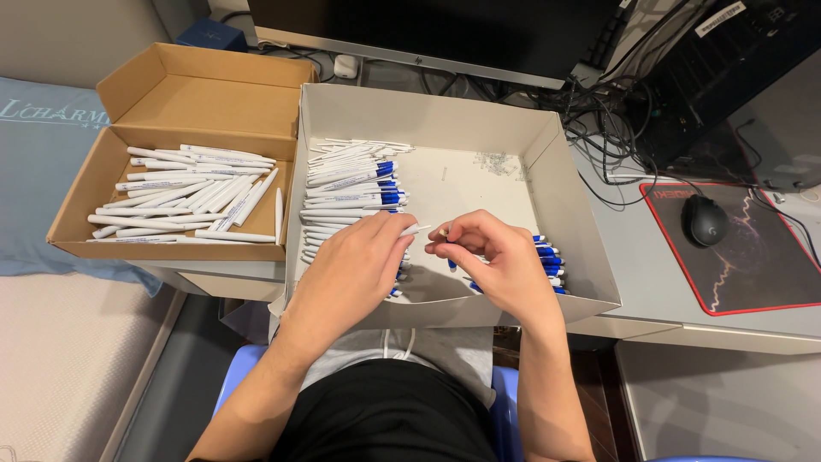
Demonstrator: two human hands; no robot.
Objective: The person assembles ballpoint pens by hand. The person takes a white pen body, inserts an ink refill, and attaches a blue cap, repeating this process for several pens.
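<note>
Left hand (355, 269) gripped a slim white plastic pen barrel (416, 230); right hand (496, 257) pinched a small part, unidentifiable. Stacked blue-tipped pens (351, 192) lay left, within the white cardboard tray (564, 197).

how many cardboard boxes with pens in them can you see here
2: a brown box at left, holding white pen barrels, and a white box in the middle, under both hands, holding blue-and-white pens.

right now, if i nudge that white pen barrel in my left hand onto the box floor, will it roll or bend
The white pen barrel looks round and slim, so it would probably roll. It looks like rigid plastic, so likely stiff and light. The white box walls should stop it.
</note>
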